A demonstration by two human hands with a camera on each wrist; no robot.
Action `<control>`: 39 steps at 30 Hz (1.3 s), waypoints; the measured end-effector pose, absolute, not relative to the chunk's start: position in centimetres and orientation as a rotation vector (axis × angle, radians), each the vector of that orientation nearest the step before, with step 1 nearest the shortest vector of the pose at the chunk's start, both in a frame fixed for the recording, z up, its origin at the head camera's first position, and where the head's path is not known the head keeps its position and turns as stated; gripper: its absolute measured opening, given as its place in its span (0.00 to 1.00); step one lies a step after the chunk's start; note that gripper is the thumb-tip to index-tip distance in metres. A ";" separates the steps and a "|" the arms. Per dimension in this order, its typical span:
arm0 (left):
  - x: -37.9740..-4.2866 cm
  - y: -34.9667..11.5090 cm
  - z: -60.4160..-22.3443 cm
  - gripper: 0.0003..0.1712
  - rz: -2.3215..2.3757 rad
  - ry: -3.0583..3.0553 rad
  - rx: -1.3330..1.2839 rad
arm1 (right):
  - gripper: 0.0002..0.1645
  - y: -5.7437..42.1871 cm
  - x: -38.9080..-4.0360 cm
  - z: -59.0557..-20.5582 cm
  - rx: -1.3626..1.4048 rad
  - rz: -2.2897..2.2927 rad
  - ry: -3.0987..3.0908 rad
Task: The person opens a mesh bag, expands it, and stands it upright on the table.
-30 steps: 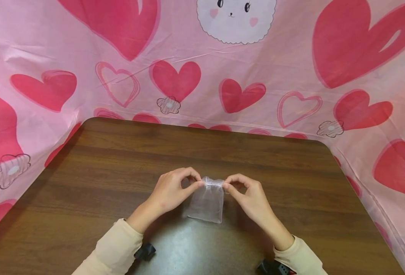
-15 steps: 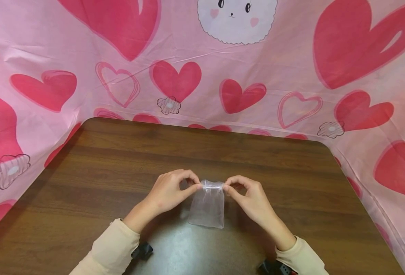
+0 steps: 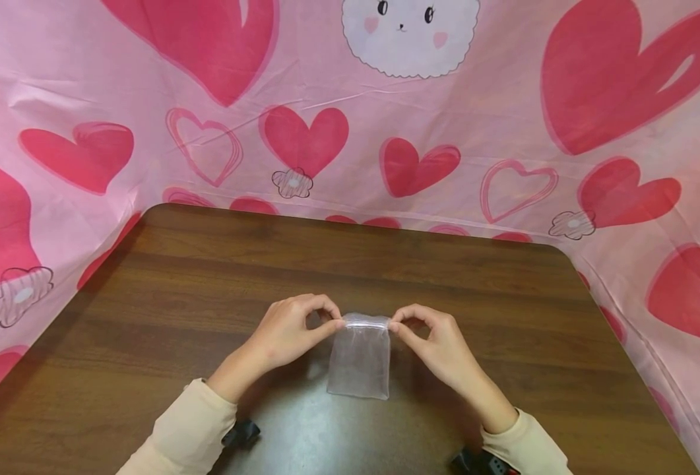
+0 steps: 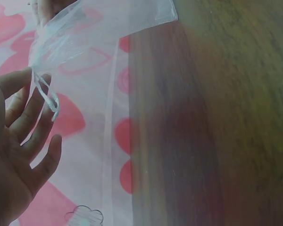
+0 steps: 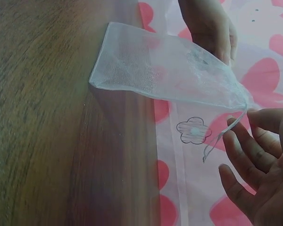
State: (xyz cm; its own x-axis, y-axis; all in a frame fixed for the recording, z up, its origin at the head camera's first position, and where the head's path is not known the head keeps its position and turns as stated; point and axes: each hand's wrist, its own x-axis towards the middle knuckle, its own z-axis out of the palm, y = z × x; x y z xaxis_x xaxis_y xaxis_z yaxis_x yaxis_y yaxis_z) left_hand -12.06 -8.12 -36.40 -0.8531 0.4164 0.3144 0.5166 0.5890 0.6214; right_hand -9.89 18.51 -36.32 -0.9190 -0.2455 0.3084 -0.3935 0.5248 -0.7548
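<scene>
Between both hands hangs a sheer white drawstring organza pouch [image 3: 359,363], its gathered neck uppermost. My left hand [image 3: 287,330] pinches one top corner between thumb and forefinger. The opposite corner is pinched by my right hand [image 3: 435,340] in the same way. In the left wrist view a white drawstring loop [image 4: 48,99] dangles by the left fingers, which are spread below the pinch. A second thin cord [image 5: 214,141] trails past the right fingers in the right wrist view. Through the see-through mesh [image 5: 132,61] no contents show.
A brown wood-grain table [image 3: 148,297] with rounded far corners lies under the hands. Pink cloth [image 3: 326,86] printed with red hearts hangs behind it and along both sides. Dark wrist devices [image 3: 241,434] sit below the cream sleeves [image 3: 186,425].
My hands have drawn slightly apart, the left one moving a little left. The pouch's neck is stretched wider and flatter, and its body hangs a bit lower and straighter in the head view.
</scene>
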 end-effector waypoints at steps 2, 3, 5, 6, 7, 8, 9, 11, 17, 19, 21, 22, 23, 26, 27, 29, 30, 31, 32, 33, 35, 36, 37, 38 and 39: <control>-12.1 -8.2 -36.4 0.05 -1.117 -2.684 -0.797 | 0.05 18.6 -9.9 -36.3 0.562 1.344 -2.598; -12.1 -8.2 -36.3 0.05 -1.120 -2.687 -0.801 | 0.05 18.6 -9.9 -36.3 0.569 1.340 -2.599; -12.1 -8.2 -36.3 0.05 -1.118 -2.696 -0.808 | 0.05 18.6 -9.9 -36.3 0.589 1.330 -2.597; -12.2 -8.2 -36.3 0.05 -1.113 -2.701 -0.811 | 0.05 18.6 -9.9 -36.2 0.601 1.325 -2.594; -12.2 -8.3 -36.3 0.05 -1.109 -2.705 -0.816 | 0.05 18.6 -10.0 -36.2 0.613 1.320 -2.592; -12.2 -8.3 -36.4 0.05 -1.107 -2.708 -0.822 | 0.05 18.7 -10.0 -36.2 0.625 1.313 -2.589; -12.2 -8.3 -36.3 0.05 -1.104 -2.711 -0.825 | 0.05 18.7 -10.0 -36.2 0.636 1.306 -2.586; -12.2 -8.4 -36.3 0.05 -1.099 -2.718 -0.830 | 0.06 18.7 -10.0 -36.2 0.656 1.295 -2.577; -12.3 -8.6 -36.3 0.05 -1.099 -2.725 -0.846 | 0.07 18.7 -10.1 -36.3 0.687 1.286 -2.567; -12.3 -8.7 -36.3 0.05 -1.101 -2.727 -0.851 | 0.07 18.7 -10.1 -36.3 0.690 1.286 -2.570; -12.4 -8.7 -36.3 0.05 -1.102 -2.728 -0.851 | 0.07 18.7 -10.2 -36.3 0.691 1.281 -2.575; -12.4 -8.8 -36.3 0.05 -1.103 -2.728 -0.850 | 0.06 18.7 -10.2 -36.3 0.692 1.277 -2.578; -12.4 -8.8 -36.3 0.05 -1.104 -2.727 -0.849 | 0.07 18.8 -10.2 -36.3 0.692 1.272 -2.581; -12.4 -8.8 -36.3 0.05 -1.111 -2.724 -0.844 | 0.06 18.8 -10.2 -36.3 0.693 1.260 -2.592; -12.4 -8.8 -36.3 0.05 -1.115 -2.725 -0.841 | 0.06 18.8 -10.3 -36.3 0.692 1.254 -2.598; -12.4 -8.9 -36.3 0.05 -1.126 -2.728 -0.836 | 0.06 18.8 -10.3 -36.3 0.695 1.242 -2.608; -12.5 -8.9 -36.4 0.05 -1.132 -2.730 -0.834 | 0.06 18.8 -10.3 -36.3 0.695 1.237 -2.613; -12.5 -8.9 -36.4 0.05 -1.138 -2.732 -0.833 | 0.06 18.8 -10.3 -36.3 0.696 1.229 -2.617; -12.5 -8.9 -36.4 0.05 -1.143 -2.733 -0.834 | 0.06 18.8 -10.3 -36.3 0.696 1.217 -2.622; -12.5 -8.9 -36.5 0.05 -1.148 -2.735 -0.834 | 0.06 18.8 -10.3 -36.3 0.699 1.207 -2.624; -12.5 -8.9 -36.5 0.05 -1.160 -2.735 -0.837 | 0.06 18.9 -10.3 -36.3 0.704 1.187 -2.626; -12.6 -9.0 -36.6 0.05 -1.166 -2.735 -0.841 | 0.07 18.9 -10.3 -36.4 0.710 1.176 -2.625; -12.6 -9.0 -36.6 0.05 -1.170 -2.734 -0.843 | 0.07 18.9 -10.3 -36.4 0.718 1.163 -2.623; -12.6 -9.0 -36.6 0.05 -1.174 -2.733 -0.846 | 0.08 18.9 -10.3 -36.4 0.724 1.151 -2.621; -12.6 -9.0 -36.6 0.05 -1.175 -2.733 -0.846 | 0.08 19.0 -10.4 -36.4 0.731 1.142 -2.619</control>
